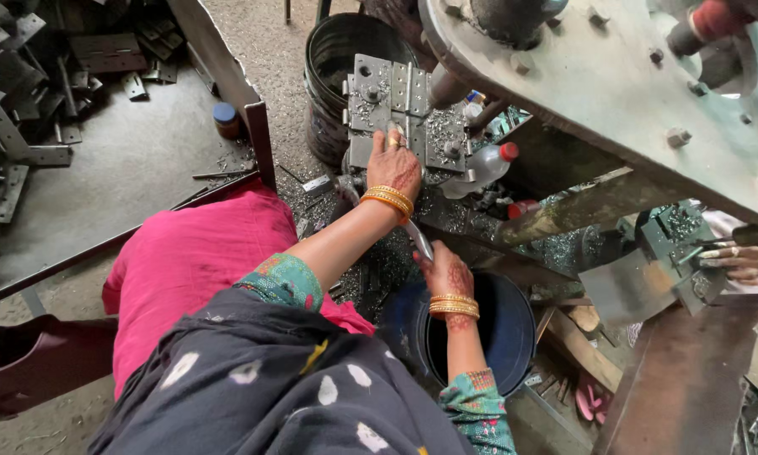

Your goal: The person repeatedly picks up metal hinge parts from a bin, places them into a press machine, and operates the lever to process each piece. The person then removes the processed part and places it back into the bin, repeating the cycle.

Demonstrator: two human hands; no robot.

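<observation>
Work midway: left hand [393, 164] is pressing flat, fingers spread, on metal plate [396, 105]; right hand [446, 274] is gripping tool [419, 240]; shavings [446, 126] lying around.

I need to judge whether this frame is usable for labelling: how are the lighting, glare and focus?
Head view: soft, even daylight with no hard shadows; the left hand on the grey metal die block and the right hand above the dark bucket look sharp; mild sheen on the machine plate; wide-angle bending toward the edges.

Single head-worn view, looking steeply down from close above, facing forward over lap toward metal fixture [400, 109]
</observation>
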